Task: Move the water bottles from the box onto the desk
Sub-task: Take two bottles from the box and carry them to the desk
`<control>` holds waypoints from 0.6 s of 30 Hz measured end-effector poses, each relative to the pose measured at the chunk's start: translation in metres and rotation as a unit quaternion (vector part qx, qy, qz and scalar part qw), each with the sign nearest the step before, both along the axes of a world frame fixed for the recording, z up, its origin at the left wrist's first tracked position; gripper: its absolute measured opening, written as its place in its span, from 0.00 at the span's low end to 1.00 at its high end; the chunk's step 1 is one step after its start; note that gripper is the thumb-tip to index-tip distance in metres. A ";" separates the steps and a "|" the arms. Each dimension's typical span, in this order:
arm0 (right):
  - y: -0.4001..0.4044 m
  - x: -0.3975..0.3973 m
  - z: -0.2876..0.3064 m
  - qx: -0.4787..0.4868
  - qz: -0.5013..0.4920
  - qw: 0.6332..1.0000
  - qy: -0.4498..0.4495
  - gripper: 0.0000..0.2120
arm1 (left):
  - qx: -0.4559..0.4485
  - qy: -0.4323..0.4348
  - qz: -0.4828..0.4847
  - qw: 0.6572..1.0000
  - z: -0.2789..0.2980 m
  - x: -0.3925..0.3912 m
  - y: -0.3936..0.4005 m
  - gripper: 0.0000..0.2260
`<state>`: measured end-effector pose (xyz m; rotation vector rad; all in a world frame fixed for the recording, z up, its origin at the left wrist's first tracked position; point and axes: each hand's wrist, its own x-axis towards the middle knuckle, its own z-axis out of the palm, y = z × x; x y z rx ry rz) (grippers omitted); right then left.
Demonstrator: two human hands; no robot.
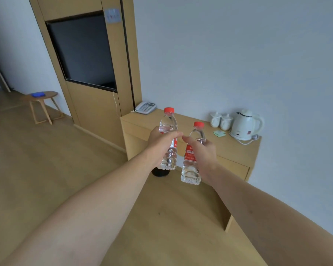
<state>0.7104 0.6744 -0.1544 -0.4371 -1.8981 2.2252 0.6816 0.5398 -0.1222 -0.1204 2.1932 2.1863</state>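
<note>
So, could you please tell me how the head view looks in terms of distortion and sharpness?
Head view: wide-angle bending tilts the wall panel and stretches the forearms; light soft and even; the left hand's bottle and the right hand's bottle slightly soft, label text barely legible.

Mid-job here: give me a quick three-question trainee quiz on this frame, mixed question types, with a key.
1. True or false: the left hand and the right hand each grip a water bottle.
2. What colour are the caps of the left bottle and the right bottle? A blue, B red, C white.
3. Name the appliance beside the two cups on the desk.

Key: 1 true; 2 B; 3 the white electric kettle.
</note>
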 end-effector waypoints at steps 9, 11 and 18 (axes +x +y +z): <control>-0.036 -0.183 0.017 -0.006 -0.030 0.999 -0.012 0.22 | -0.007 0.002 -0.012 1.000 0.015 -0.201 -0.036 0.19; -0.040 -0.216 0.016 -0.008 -0.035 0.999 -0.020 0.22 | -0.006 -0.007 -0.012 1.000 0.013 -0.235 -0.041 0.18; -0.045 -0.333 -0.004 -0.023 -0.036 0.998 -0.046 0.24 | -0.004 -0.064 -0.012 0.998 -0.017 -0.344 -0.057 0.19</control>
